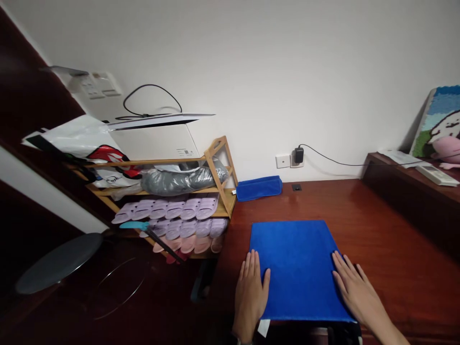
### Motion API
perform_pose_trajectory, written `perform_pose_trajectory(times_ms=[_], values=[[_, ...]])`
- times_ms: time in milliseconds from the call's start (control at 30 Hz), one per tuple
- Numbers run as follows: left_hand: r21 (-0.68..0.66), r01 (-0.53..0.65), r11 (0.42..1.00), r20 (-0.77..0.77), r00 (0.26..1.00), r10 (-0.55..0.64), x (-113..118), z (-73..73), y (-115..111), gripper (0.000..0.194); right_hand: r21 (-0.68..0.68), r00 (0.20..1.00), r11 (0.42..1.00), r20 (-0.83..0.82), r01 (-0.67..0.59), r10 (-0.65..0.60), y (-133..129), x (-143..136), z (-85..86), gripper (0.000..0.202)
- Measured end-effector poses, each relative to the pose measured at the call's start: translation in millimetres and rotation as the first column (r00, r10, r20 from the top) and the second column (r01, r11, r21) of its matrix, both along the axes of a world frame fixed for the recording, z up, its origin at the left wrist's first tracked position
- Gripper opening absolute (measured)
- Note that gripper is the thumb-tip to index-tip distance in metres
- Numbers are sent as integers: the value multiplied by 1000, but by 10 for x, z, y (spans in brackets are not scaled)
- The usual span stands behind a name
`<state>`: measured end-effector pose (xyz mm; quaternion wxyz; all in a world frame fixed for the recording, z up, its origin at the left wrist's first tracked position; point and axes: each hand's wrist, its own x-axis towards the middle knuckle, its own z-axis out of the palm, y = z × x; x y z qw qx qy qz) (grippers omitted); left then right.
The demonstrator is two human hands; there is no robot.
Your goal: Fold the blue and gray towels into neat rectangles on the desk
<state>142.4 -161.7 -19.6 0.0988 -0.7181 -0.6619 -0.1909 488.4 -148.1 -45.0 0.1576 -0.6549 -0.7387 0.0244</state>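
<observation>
A blue cloth [298,273] lies spread flat on the reddish-brown wooden table [388,239], with a white tag [263,327] at its near left corner. My left hand [251,292] rests on the cloth's left edge, fingers extended and thumb apart on the cloth. On the right edge lies my right hand [355,287], flat with its fingers stretched out. Neither hand grips anything. Farther back, a folded blue cloth [259,188] sits against the wall at the table's left rear corner.
Left of the table stands a wooden rack [224,191] with purple slippers [172,208], a white box [158,143] and bags. A round stool [61,263] is farther left. A charger [299,154] is plugged into the wall; a raised shelf [398,179] holds a remote [436,175].
</observation>
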Motion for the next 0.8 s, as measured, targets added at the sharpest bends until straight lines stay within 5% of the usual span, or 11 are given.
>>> perform_pose_trajectory(times_ms=[167,433,600,700,800], values=[[-9,5,1000,-4,1000,-5,-22,-7,15,67,-26,1000,1000,-22,0,-1,-169,-19,-29,67],[41,13,999,-36,999,-11,0,48,200,59,-74,1000,997,-10,-15,15,94,-47,121,70],[105,23,994,-41,999,-19,-65,90,142,59,-66,999,998,-39,15,-18,38,-53,72,72],[87,75,993,-38,997,-72,172,238,83,57,-32,998,999,-53,29,-31,-56,-76,13,71],[-4,208,978,7,978,-208,785,411,52,55,18,998,999,-50,31,-30,-94,-80,-40,69]])
